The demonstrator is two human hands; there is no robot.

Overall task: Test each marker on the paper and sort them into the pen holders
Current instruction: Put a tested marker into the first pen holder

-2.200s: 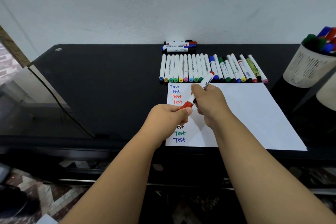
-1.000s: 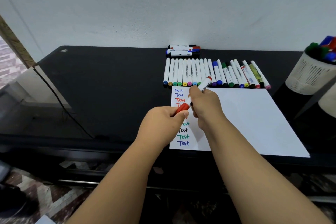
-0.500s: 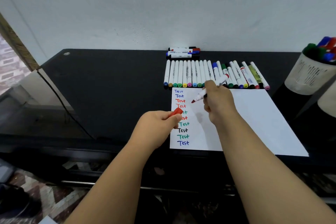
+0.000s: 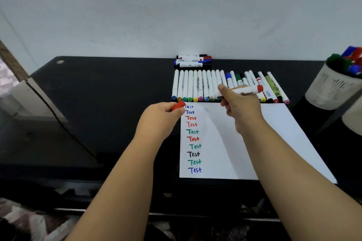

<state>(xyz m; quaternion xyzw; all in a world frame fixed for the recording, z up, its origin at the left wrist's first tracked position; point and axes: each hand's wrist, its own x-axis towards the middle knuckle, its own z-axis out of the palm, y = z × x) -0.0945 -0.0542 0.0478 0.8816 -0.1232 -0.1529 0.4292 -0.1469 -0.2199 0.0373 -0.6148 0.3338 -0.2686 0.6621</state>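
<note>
The right hand (image 4: 240,107) grips an uncapped white red-tipped marker (image 4: 239,91); the left hand (image 4: 160,116) pinches its red cap (image 4: 177,105) beside white paper (image 4: 274,133) reading "Test".

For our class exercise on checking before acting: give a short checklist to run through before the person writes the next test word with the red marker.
1. Cap off: ok, the left hand pinches the red cap.
2. Marker gripped: ok, the right hand holds the red marker.
3. Tip aimed at paper: not ok, it lies sideways above the marker row.
4. Free space on the paper: ok, right of the words.
5. Ink works: cannot tell.
</note>
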